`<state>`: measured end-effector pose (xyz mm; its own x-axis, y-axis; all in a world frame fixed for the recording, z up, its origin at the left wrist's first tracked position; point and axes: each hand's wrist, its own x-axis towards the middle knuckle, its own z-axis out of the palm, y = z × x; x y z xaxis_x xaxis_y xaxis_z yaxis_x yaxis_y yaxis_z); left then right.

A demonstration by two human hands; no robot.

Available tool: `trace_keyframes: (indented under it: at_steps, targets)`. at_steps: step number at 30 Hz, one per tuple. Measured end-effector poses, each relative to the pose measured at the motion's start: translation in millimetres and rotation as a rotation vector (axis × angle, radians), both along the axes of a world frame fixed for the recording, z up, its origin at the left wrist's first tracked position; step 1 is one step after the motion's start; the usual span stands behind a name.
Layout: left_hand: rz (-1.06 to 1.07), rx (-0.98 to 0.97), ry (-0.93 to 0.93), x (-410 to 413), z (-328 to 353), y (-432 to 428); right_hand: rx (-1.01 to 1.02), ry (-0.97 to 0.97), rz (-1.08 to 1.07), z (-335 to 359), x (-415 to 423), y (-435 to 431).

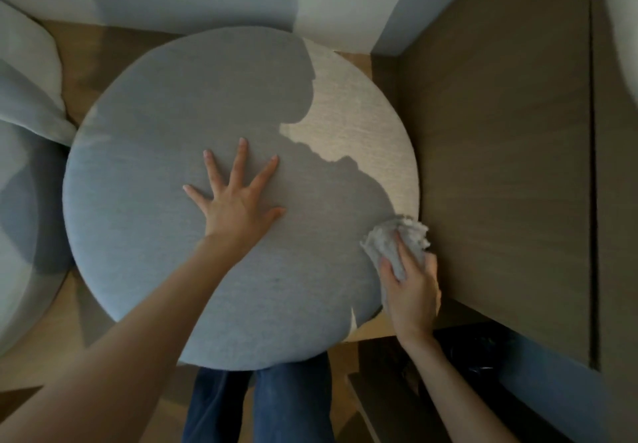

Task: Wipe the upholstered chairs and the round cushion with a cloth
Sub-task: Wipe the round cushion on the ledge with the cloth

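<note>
A large round grey cushion (179, 104) fills the middle of the view, mostly in shadow with a sunlit patch at its upper right. My left hand (238, 197) lies flat on its centre, fingers spread and straight. My right hand (412, 287) holds a crumpled white cloth (390, 239) against the cushion's right edge, fingers curled over it. Part of a pale upholstered chair (24, 125) shows at the left edge.
A dark wooden cabinet panel (500, 166) stands close against the cushion's right side. Pale walls rise behind. Wooden floor (86, 56) shows around the cushion. My legs in blue jeans (262, 404) are under its near edge.
</note>
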<state>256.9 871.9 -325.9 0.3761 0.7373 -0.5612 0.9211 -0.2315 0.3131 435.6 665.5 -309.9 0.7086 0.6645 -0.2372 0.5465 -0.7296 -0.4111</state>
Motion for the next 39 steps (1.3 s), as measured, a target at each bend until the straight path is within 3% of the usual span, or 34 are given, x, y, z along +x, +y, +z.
trace_keyframes:
  at_steps: [4, 7, 10, 14, 18, 23, 29, 33, 35, 39]
  targets:
    - [-0.003, 0.045, -0.008, -20, 1, -2, 0.165, -0.167, 0.063, 5, 32, 95]
    - [0.016, 0.038, 0.004, -33, 1, -1, 0.076, -0.133, 0.167, -5, 61, 176]
    - [-0.011, 0.031, 0.009, -39, -1, -1, -0.077, -0.109, 0.237, -24, 67, 205]
    - [-0.016, 0.011, 0.024, -38, -1, 1, -0.020, -0.147, 0.241, -36, 44, 154]
    - [-0.004, -0.006, 0.040, -36, 3, 0, 0.071, -0.009, 0.213, -28, 9, 57]
    - [0.010, -0.063, 0.046, -34, 9, -1, 0.001, 0.064, 0.108, -5, -11, 4]
    - [-0.010, -0.053, 0.050, -37, 8, -5, 0.354, -0.009, 0.120, 34, 7, 141]
    - [-0.009, -0.047, 0.059, -37, 5, -6, 0.451, 0.043, 0.112, 40, 21, 243]
    - [-0.014, -0.045, 0.067, -37, 5, -5, 0.348, 0.054, 0.124, 29, 28, 260]
    - [-0.029, -0.047, 0.065, -37, 4, -3, -0.180, -0.006, 0.115, -9, 28, 219]
